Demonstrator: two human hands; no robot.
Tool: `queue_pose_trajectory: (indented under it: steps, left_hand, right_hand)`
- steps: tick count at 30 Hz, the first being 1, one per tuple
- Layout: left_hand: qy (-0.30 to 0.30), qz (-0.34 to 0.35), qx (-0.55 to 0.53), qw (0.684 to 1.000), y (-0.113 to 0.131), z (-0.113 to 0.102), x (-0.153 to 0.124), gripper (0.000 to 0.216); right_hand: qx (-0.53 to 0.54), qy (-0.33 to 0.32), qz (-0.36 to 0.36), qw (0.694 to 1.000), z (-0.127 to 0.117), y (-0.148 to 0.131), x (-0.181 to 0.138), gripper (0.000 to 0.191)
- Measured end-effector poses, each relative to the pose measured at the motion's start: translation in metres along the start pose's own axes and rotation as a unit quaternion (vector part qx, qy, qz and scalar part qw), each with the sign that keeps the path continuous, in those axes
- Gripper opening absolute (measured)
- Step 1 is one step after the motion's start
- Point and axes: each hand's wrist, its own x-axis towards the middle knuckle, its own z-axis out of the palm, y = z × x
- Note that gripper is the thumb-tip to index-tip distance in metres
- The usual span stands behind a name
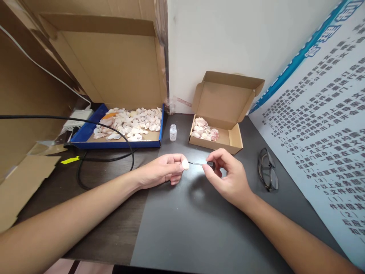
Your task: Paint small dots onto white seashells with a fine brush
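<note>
Between the thumb and fingers of my left hand (167, 169) is a small whitish seashell (185, 164). My right hand (228, 175) pinches the black cap of a thin brush applicator (211, 165), whose slim stem points left at the shell. The tip is close to the shell's right edge; whether it touches I cannot tell. Behind my hands stands a small clear glass bottle (173, 133) with a white label, its neck uncapped.
A blue-sided box (119, 144) of shells stands open at back left, a smaller cardboard box (216, 144) with several shells at back right. Eyeglasses (267, 169) lie to the right. A black cable (132, 152) loops across the left, near a yellow tag (70, 160). A printed poster (322, 125) leans right.
</note>
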Motion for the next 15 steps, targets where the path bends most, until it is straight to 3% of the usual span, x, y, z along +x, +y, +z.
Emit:
queue_pose_trajectory:
  steps: [6, 15]
  left_hand:
    - [0.005, 0.003, 0.003, 1.0, 0.0004, 0.0006, 0.0012, 0.026]
    - [0.006, 0.002, -0.01, 1.0, -0.0001, 0.0002, 0.0007, 0.019]
  right_hand:
    - [0.056, 0.002, -0.002, 0.998, 0.0006, 0.001, 0.0002, 0.012]
    - [0.027, 0.0, 0.022, 0.999, 0.0011, 0.0009, 0.0003, 0.012]
